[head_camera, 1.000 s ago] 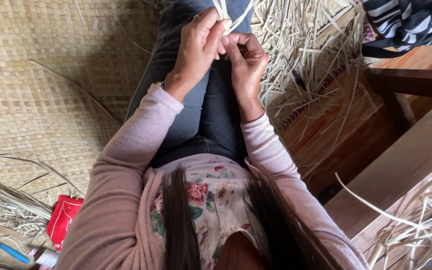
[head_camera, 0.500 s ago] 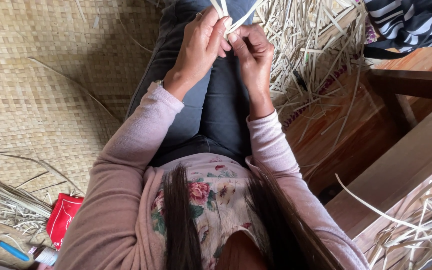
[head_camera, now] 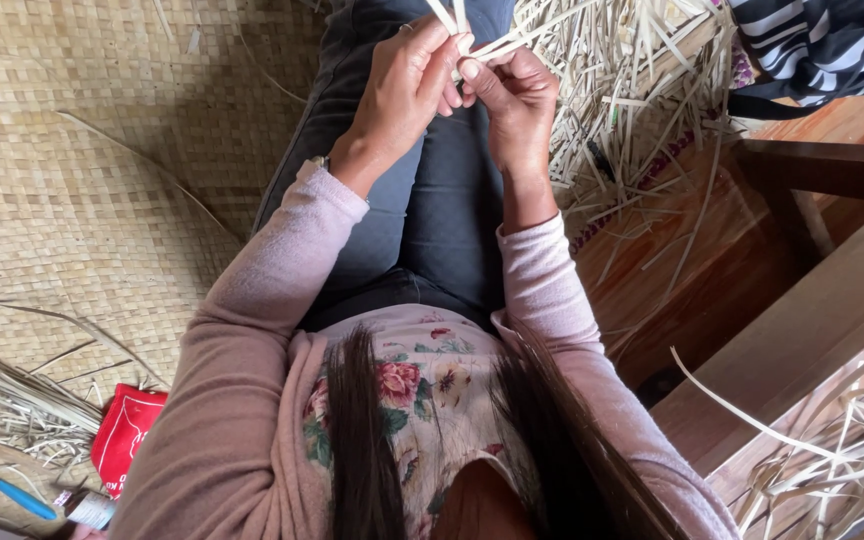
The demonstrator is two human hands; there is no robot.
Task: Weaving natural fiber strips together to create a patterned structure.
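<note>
The left hand (head_camera: pixel 404 85) and the right hand (head_camera: pixel 514 95) meet above the person's outstretched legs, both closed on a few pale flat straw strips (head_camera: pixel 457 28) pinched between fingers and thumbs. The strips fan upward out of the top of the view, and the right thumb presses against them just beside the left fingers. Below the hands lie dark trousers (head_camera: pixel 432 200) and pink sleeves (head_camera: pixel 272 290). Right of the hands a loose heap of straw strips (head_camera: pixel 632 90) covers the floor beside a wooden bench (head_camera: pixel 802 330). The person sits on a woven mat (head_camera: pixel 82 170). At lower left lie another straw bundle (head_camera: pixel 12 400), a red packet (head_camera: pixel 127 440) and a blue-handled tool (head_camera: pixel 7 488).
</note>
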